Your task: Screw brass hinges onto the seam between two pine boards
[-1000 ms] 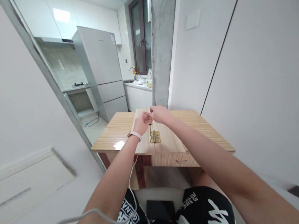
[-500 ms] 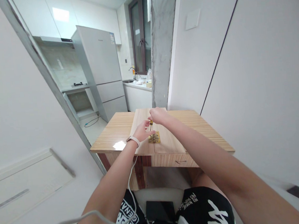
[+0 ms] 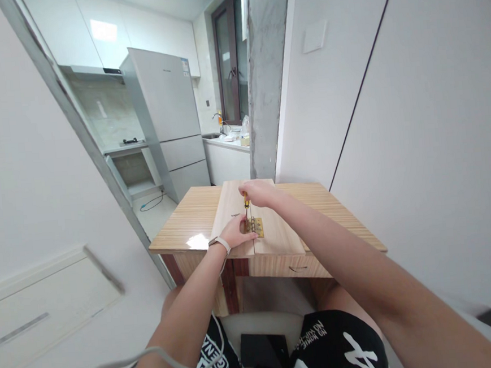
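Observation:
A brass-coloured hinge (image 3: 259, 227) lies flat across the seam between two pale wooden boards (image 3: 279, 232). My right hand (image 3: 260, 192) is closed around the top of a screwdriver (image 3: 246, 204) with a yellow and black handle. The screwdriver stands nearly upright, its tip down at the hinge's left leaf; the exact contact point is too small to make out. My left hand (image 3: 234, 232) rests on the left board, thumb and fingers spread around the hinge's left side, partly hiding it. Small dark pieces (image 3: 235, 215), perhaps screws, lie on the board just beyond my left fingers.
The boards lie on a wood-grain table (image 3: 189, 222) with a drawer (image 3: 296, 264) at its front. A pale cable (image 3: 157, 352) runs past my left arm. Beyond the table are a fridge (image 3: 166, 99), a sink counter (image 3: 228, 157) and a concrete pillar (image 3: 266, 91).
My left hand has moved down from the screwdriver shaft to the hinge's left side. My right hand has shifted slightly left with the screwdriver, which now stands over the left leaf.

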The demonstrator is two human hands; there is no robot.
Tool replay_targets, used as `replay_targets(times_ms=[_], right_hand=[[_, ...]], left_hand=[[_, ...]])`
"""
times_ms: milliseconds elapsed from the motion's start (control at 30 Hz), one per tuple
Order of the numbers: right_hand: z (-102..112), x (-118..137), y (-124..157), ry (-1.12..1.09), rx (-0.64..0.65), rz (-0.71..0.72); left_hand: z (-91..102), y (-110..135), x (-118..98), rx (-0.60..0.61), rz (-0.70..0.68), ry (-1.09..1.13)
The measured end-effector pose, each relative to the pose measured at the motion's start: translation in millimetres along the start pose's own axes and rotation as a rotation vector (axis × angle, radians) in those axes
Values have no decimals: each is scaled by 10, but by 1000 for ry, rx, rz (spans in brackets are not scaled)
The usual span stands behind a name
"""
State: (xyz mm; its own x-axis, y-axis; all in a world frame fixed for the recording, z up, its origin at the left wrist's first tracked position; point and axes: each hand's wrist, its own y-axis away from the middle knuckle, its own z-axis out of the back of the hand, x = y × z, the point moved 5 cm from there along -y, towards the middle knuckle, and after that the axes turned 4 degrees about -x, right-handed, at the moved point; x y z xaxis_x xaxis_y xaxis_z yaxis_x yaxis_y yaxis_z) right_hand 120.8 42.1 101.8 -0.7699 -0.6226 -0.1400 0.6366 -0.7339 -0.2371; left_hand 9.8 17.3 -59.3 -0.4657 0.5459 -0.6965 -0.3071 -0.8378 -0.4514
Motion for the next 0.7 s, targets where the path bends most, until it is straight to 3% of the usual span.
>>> replay_targets(times_ms=[300, 700], right_hand=[[14, 105, -7, 48, 25, -125], [17, 99, -87, 44, 43, -151]], left_hand=[[6, 28, -31, -25, 3, -60], [2, 33, -68, -19, 20, -34]])
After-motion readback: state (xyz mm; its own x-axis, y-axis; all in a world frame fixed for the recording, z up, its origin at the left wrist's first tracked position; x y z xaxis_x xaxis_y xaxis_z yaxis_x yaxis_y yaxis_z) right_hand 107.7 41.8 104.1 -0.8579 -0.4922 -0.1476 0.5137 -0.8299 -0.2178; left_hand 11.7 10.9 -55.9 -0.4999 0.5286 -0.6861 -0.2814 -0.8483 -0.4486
